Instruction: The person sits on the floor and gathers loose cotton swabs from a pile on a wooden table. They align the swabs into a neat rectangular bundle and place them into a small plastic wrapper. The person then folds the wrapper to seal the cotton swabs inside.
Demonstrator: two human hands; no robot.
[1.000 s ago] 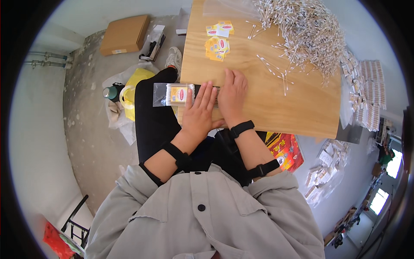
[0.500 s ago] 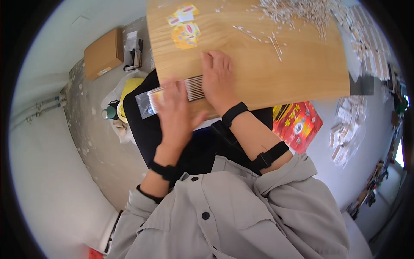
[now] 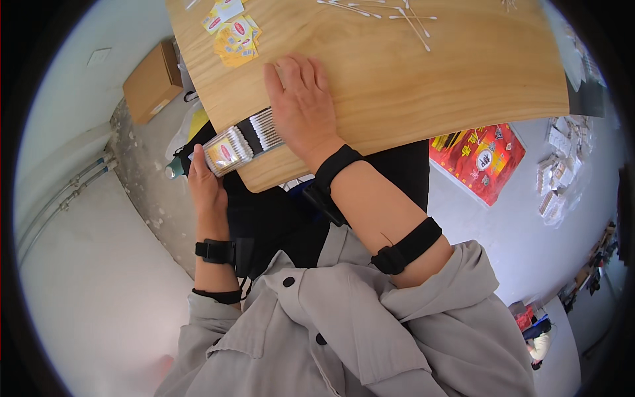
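My left hand (image 3: 209, 184) holds the outer end of a clear pack of cotton swabs (image 3: 228, 153), its thumb along the side and its other fingers hidden. A yellow and white card with a red mark shows through the film. The pack lies at the table's near left corner. Beside it is a dark strip (image 3: 249, 134), with a row of loose cotton swabs (image 3: 266, 128) lined up against it. My right hand (image 3: 305, 106) lies flat over the right part of that row, fingers stretched out on the wood, and hides the swabs beneath.
Several yellow cards (image 3: 237, 40) lie on the wooden table (image 3: 423, 86) at the far left. Scattered cotton swabs (image 3: 413, 26) lie toward the back. A red package (image 3: 481, 159) and bagged swab packs (image 3: 562, 165) are on the right, beyond the table edge. A cardboard box (image 3: 152, 83) stands left.
My left hand has moved from above the pack to its outer end and gripped it. My right hand stays over the swab row. The view has shifted.
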